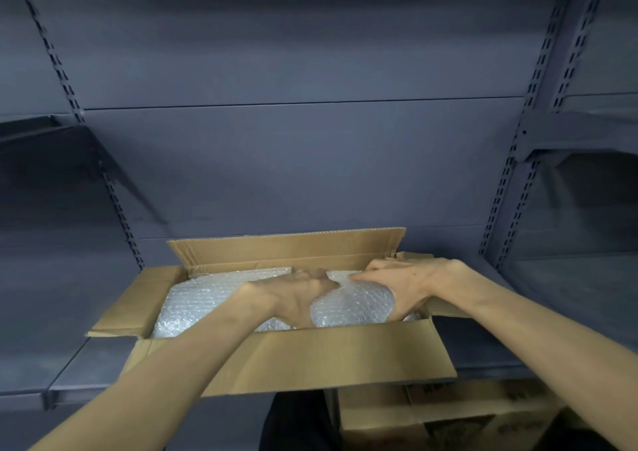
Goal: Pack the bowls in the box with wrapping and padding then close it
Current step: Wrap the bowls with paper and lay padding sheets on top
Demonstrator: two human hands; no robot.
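Box: open cardboard box (310, 354) on the grey shelf (103, 354), lower centre of the frame; all four flaps stand open.
Already packed: a flat bubble-wrapped bundle (196, 298) lies inside at the left of the box (whether it holds a bowl I cannot tell through the wrap).
In hand: a rounded bubble-wrapped parcel (352, 304), by its shape likely a bowl, sits in the right half of the box.
Left grip: my left hand (293, 297) is closed on the parcel's left side, fingers curled over its top.
Right grip: my right hand (407, 285) cups the parcel's right side, fingers spread along the wrap.
Done, in my judgement: wrapping, and most of the loading.
Left: seat this parcel, add top padding if needed, fold the flaps shut.
Other stock: another carton (448, 412) sits lower right, below the shelf.
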